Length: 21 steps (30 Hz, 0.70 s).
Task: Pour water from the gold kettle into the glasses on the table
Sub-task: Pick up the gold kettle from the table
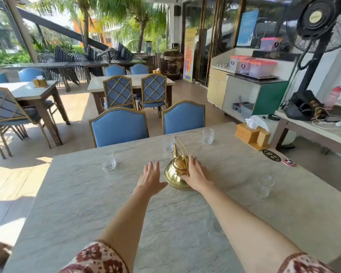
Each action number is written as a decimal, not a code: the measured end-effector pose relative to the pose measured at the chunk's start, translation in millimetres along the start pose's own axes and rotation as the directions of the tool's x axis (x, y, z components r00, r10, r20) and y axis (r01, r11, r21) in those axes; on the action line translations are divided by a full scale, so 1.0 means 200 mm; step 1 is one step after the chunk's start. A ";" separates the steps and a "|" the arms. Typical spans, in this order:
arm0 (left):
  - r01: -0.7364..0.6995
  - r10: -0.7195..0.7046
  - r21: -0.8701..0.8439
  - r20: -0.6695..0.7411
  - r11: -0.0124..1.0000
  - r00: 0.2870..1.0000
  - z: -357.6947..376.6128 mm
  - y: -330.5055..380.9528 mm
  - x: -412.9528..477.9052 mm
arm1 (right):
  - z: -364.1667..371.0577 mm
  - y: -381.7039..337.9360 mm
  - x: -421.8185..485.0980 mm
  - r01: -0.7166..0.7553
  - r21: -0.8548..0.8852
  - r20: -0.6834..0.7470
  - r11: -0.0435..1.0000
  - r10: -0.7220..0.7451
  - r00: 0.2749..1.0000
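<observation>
Marble table, gold kettle at centre among four glasses
Reaching stage: left hand open beside kettle, right hand flat against its side, gripping nothing; next likely calls for closing round the handle

I read: gold kettle at my fingers, pale grey veined desk beneath them, blue chairs beyond, red-floral sleeves behind.

Glossy gold metal kettle, clear glasses, matt stone-look table
</observation>
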<state>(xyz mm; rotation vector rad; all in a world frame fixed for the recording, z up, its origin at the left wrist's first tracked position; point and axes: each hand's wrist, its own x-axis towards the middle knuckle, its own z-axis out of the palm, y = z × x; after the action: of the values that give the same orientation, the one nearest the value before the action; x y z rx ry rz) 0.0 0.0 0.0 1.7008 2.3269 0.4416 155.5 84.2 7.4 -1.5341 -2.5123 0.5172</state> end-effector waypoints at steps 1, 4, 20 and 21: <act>0.009 -0.009 0.005 0.021 1.000 1.000 0.05 0.02 0.05 | 0.02 0.02 0.06 0.004 0.004 -0.031 1.000 -0.004 1.000; 0.053 -0.051 -0.051 0.038 0.997 0.998 0.16 0.08 0.20 | 0.00 0.02 0.21 0.054 0.027 -0.150 0.998 -0.049 0.987; 0.170 -0.277 -0.466 -0.171 0.868 0.946 0.52 0.30 0.26 | 0.03 0.01 0.44 -0.017 0.923 0.009 0.384 0.025 1.000; 0.175 -0.279 -0.471 -0.160 0.865 0.947 0.52 0.30 0.24 | 0.02 0.01 0.41 -0.030 0.938 0.029 0.345 0.008 1.000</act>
<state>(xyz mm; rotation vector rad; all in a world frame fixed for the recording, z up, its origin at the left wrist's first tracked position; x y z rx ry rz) 74.6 74.6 -75.2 1.1894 2.2909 1.0777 118.1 156.9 -1.5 -0.9964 -1.5143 1.6274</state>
